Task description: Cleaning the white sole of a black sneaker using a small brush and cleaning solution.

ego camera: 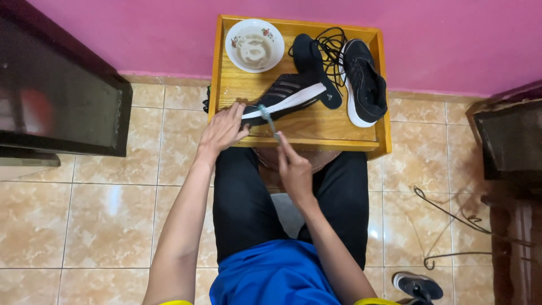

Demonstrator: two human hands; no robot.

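A black sneaker with a white sole [288,93] lies on its side on a wooden tray table [316,127]. My left hand [223,129] presses on its heel end. A toothbrush [267,118] with a pale handle is pinched in my right hand [293,169], its head resting against the white sole. The second black sneaker [364,82] sits at the tray's right side. Between the two shoes lie a black insole [313,59] and a tangle of black laces [330,45].
A white bowl with a floral rim [254,45], holding cloudy liquid, stands at the tray's back left. A pink wall is behind. Dark furniture stands at left [56,90] and right [508,141]. A cord [451,226] and another shoe [418,285] lie on the tiled floor.
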